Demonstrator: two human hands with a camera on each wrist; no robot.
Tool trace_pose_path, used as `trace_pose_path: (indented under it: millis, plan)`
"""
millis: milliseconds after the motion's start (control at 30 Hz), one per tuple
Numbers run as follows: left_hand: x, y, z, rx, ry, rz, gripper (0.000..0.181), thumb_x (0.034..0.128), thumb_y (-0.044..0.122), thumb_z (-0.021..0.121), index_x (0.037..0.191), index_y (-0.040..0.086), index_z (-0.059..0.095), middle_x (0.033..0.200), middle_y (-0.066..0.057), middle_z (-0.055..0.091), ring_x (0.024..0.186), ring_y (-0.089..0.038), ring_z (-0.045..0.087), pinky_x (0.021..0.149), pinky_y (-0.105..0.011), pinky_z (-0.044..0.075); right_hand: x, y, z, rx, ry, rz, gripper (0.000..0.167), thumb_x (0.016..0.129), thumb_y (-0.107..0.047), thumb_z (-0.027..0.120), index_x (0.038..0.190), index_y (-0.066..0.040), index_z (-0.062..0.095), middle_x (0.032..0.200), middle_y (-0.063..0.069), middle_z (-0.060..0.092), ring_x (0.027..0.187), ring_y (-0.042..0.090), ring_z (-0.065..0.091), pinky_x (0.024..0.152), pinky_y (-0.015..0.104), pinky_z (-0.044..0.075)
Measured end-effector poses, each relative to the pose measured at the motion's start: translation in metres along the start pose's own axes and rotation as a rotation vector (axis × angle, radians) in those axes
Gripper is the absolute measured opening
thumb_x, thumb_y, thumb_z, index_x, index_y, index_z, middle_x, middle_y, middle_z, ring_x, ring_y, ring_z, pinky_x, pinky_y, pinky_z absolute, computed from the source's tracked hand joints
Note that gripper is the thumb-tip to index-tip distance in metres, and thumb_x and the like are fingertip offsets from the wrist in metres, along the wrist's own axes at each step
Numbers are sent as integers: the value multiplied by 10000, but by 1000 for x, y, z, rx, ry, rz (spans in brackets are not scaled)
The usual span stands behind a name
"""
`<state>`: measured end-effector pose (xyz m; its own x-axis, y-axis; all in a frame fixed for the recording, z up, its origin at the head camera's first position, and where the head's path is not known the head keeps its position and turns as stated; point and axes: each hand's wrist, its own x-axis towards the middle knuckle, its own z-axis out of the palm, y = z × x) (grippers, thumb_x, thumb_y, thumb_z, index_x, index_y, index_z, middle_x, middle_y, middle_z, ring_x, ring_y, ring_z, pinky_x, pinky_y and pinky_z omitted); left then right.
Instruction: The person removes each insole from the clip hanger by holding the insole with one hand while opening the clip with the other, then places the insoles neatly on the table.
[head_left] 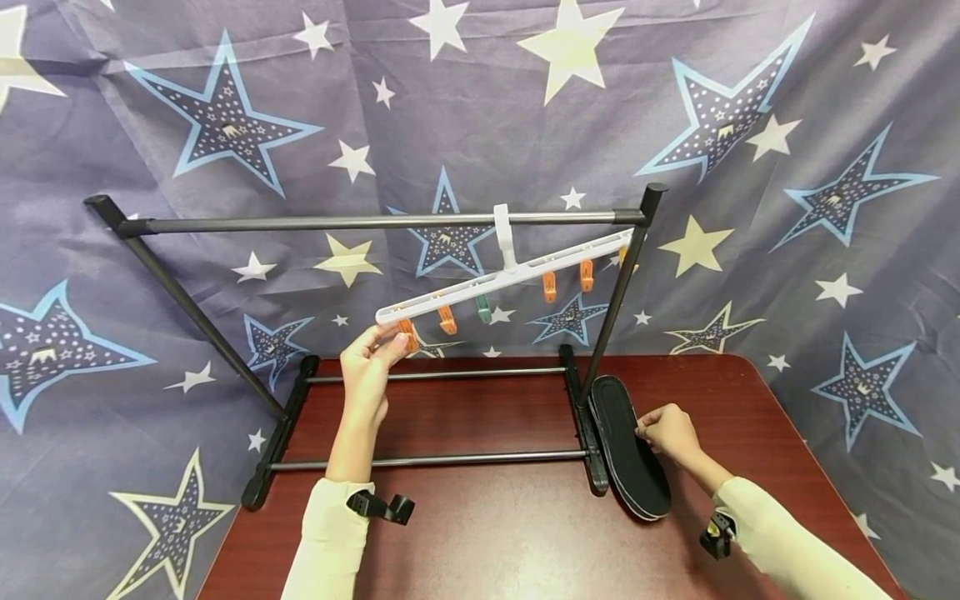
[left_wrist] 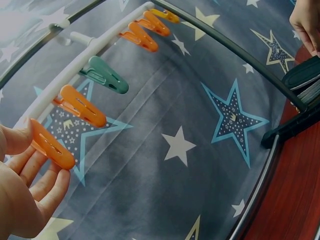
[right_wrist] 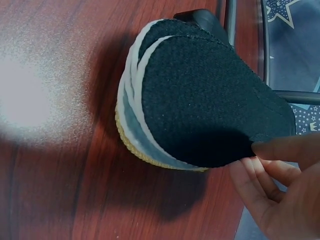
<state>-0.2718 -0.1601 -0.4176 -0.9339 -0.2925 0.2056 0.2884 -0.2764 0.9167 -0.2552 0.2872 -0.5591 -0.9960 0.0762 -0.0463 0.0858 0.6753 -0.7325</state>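
Observation:
A white clip hanger (head_left: pixel 457 293) hangs by its hook from the rack's top bar, tilted with its left end lower. Several orange clothespins (head_left: pixel 550 287) and a green clothespin (left_wrist: pixel 106 75) dangle from it. My left hand (head_left: pixel 365 372) holds the orange clothespin (left_wrist: pixel 52 145) at the hanger's left end, thumb on one side and fingers on the other. At the right, black insoles (head_left: pixel 628 450) lie stacked beside the rack's foot. My right hand (head_left: pixel 670 432) pinches the edge of the top insole (right_wrist: pixel 200 100) between thumb and fingers; white and yellowish edges show beneath it.
A black metal rack (head_left: pixel 360 223) stands on the reddish-brown table (head_left: pixel 480 533), with two low crossbars (head_left: pixel 450 459) between its feet. Behind it hangs a star-patterned cloth (head_left: pixel 450 125). The rack's right post (head_left: pixel 611 321) rises between the hanger and the insoles.

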Motion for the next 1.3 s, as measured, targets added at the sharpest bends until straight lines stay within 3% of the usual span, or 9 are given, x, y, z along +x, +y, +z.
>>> trace_pose_path:
  millis: [467, 767, 1033, 1300]
  plan:
    - [3, -2, 0, -16, -12, -6, 192, 916, -104, 656, 1102, -69, 690, 884, 37, 735, 794, -60, 723, 742, -219, 620, 4, -1, 2, -41, 11, -43, 70, 810, 7, 726, 818, 61, 769, 653, 153, 706, 431, 56, 588, 425, 227, 525]
    - [4, -5, -1, -17, -8, -25, 177, 917, -97, 664, 1069, -19, 712, 874, 40, 727, 791, -48, 721, 753, -213, 619, 2, -3, 0, -101, 15, -45, 62, 792, 5, 718, 774, 17, 776, 582, 71, 674, 399, 30, 525, 421, 232, 480]
    - [5, -7, 0, -23, -8, -42, 173, 921, -91, 663, 1071, -17, 709, 873, 50, 740, 794, -58, 726, 731, -207, 612, 4, -5, 2, -116, 8, -42, 65, 782, -2, 712, 754, 12, 769, 584, 74, 681, 392, 34, 523, 402, 220, 470]
    - [6, -5, 2, -41, -14, -29, 176, 920, -101, 652, 1046, 2, 720, 873, 34, 743, 776, -55, 728, 729, -216, 618, 8, -3, 2, -112, 16, -35, 78, 774, -23, 703, 717, -18, 756, 543, 7, 652, 368, 16, 501, 397, 219, 472]
